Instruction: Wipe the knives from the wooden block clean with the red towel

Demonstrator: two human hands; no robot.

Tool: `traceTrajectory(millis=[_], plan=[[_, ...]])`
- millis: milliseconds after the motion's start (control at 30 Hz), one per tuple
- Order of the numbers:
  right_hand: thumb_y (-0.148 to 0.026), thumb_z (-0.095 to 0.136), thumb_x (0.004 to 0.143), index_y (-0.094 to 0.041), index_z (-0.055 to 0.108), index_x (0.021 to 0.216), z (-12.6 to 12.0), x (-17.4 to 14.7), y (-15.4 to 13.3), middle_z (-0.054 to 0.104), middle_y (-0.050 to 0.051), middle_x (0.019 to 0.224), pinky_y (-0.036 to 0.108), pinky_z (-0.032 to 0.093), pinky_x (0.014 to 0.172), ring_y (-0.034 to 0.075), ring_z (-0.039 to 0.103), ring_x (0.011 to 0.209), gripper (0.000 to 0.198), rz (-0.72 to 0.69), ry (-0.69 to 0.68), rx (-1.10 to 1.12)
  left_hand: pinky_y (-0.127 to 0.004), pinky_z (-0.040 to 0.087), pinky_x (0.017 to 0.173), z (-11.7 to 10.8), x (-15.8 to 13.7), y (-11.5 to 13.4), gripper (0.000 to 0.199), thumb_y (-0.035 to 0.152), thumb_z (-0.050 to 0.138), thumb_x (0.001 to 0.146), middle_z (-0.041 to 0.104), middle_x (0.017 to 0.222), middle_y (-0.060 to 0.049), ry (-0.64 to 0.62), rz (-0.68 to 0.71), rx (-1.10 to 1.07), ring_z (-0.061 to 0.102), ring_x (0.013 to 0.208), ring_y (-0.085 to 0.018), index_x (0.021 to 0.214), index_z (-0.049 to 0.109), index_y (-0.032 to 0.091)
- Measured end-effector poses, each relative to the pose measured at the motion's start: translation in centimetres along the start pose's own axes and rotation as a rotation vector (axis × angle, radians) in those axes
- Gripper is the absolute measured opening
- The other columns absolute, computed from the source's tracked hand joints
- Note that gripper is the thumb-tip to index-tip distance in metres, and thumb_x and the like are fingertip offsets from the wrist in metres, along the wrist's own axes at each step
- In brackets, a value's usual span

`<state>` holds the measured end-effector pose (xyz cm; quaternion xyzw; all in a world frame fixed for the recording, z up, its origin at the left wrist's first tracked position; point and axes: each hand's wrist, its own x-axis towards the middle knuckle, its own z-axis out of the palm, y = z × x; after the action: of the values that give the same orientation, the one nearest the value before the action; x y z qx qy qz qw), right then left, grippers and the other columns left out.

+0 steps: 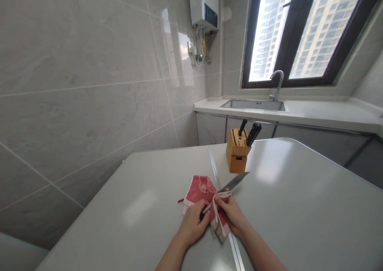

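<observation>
My left hand [196,222] is closed around the dark handle of a kitchen knife [235,181], whose blade points away to the right, toward the knife block. A red and white cloth [202,188] is folded over the blade near the handle, and part of it spreads out on the far side of my left hand. With my right hand [232,214] I pinch the folded part of this cloth around the blade. The blade's far part sticks out bare beyond the cloth. Folds hide the stretch of blade between my hands.
A wooden knife block [237,151] with black-handled knives stands just beyond the blade tip. The pale table [143,239] has a metal seam [213,163] across it. Behind are a counter with a sink [254,104] and faucet [278,85], and a tiled wall on the left.
</observation>
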<state>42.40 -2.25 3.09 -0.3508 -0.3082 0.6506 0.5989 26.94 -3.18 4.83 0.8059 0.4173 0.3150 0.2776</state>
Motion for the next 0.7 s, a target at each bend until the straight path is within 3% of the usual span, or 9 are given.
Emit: traceTrajectory(millis=[233,700], plan=[[-0.033,0.075,0.065,-0.017,0.06,0.081,-0.1,0.1,0.0,0.067,0.001,0.074,0.031,0.048,0.071,0.017,0.062,0.069,0.027,0.024,0.009,0.013,-0.026,0.039,0.069,0.2,0.0,-0.3,0.023,0.03,0.038,0.091,0.064,0.083,-0.004,-0.03,0.013,0.061,0.056,0.075,-0.017,0.087,0.057,0.018],[-0.033,0.073,0.067,-0.018,0.061,0.082,-0.3,0.2,0.2,0.066,0.0,0.071,0.029,0.048,0.068,0.015,0.06,0.064,0.024,0.045,-0.045,0.046,-0.027,0.039,0.066,0.4,0.0,-1.0,0.024,0.031,0.039,0.091,0.061,0.077,-0.005,0.039,0.058,0.145,0.055,0.071,-0.018,0.082,0.056,0.017]])
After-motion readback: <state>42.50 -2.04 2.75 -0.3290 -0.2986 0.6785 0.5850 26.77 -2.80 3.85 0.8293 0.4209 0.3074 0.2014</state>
